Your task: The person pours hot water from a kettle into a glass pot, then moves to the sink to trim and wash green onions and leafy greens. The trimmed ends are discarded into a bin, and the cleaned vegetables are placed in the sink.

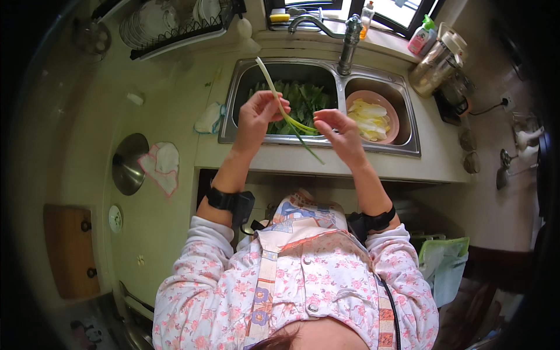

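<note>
A green onion (280, 105) with a white stem and green leaves is held by my left hand (262, 109) above the left sink basin. Its white end points up and away; the leaves trail over the sink's front edge. My right hand (339, 131) is near the leaves, thumb and forefinger close together; whether it pinches a leaf tip is unclear. Below my hands, leafy greens (306, 98) fill much of the left basin. In the right basin, a pink bowl (395, 114) holds pale yellow-white leaves (369, 120), probably cabbage.
A metal faucet (350, 43) rises behind the sink (234, 92). Cloths (210, 118) and a metal lid (130, 164) lie on the left counter. A dish rack (183, 41) with plates is at back left. A glass-sided jug (433, 65) stands at right. A green-rimmed bin (444, 262) is lower right.
</note>
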Demonstrator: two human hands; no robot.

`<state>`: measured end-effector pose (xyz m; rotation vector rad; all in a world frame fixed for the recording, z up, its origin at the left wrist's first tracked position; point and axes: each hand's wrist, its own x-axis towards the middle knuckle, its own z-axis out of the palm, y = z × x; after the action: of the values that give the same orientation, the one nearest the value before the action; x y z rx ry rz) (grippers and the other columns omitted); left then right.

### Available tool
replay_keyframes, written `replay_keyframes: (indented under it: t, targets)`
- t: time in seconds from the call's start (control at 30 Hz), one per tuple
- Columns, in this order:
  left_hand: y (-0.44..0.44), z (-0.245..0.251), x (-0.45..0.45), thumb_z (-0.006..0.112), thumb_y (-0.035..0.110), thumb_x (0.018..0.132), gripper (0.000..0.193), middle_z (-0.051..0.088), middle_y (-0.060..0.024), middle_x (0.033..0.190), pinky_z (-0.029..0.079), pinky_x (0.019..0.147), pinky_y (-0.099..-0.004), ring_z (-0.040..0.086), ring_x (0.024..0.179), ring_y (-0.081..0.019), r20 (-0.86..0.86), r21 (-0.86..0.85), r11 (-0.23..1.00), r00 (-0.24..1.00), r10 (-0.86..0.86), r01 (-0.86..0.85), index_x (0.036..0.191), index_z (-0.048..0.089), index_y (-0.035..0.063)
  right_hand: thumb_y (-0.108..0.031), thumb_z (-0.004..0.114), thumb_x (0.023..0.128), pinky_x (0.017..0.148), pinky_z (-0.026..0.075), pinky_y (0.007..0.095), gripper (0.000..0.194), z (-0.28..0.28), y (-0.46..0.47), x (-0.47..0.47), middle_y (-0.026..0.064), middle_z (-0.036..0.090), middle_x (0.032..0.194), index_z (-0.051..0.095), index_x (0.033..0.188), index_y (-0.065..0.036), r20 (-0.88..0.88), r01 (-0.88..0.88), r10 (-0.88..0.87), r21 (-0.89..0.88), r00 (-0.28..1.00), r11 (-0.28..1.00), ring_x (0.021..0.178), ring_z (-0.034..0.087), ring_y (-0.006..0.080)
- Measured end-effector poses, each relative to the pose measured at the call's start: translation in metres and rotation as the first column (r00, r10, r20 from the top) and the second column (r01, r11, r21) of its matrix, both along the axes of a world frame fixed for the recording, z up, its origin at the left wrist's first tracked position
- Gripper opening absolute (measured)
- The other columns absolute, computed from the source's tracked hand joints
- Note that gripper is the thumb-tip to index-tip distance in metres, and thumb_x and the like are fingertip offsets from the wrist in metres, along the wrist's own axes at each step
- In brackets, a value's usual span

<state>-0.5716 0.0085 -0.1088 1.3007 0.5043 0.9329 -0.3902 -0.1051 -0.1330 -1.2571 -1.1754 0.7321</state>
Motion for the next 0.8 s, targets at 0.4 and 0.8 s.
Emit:
replay_keyframes:
  t: [0.4,0.8]
  targets:
    - [0.056,-0.015,0.022,0.059,0.01,0.088,0.025,0.064,-0.0086,0.103,0.052,0.081,-0.0267,0.063,0.093,-0.0158,0.0,-0.185,0.983,1.0,0.002,-0.002,0.113,0.059,0.0029,-0.012,0.06,0.089,0.079,0.046,0.0207,0.019,-0.028,0.025,0.061,0.0049,0.065,0.094,0.062,0.104,-0.001,-0.188,0.019,-0.028,-0.051,0.982,0.999,0.089,0.06,0.01]
    - [0.166,-0.027,0.05,0.06,0.012,0.089,0.022,0.065,-0.0062,0.099,0.051,0.078,-0.0266,0.063,0.087,-0.0132,0.025,-0.201,0.979,0.999,-0.039,0.044,0.109,0.06,0.0057,-0.01,0.058,0.09,0.081,0.046,0.0213,0.022,-0.005,0.079,0.104,0.0061,0.064,0.097,0.06,0.109,-0.001,0.031,0.262,-0.261,-0.054,0.965,0.963,0.089,0.059,0.0105]
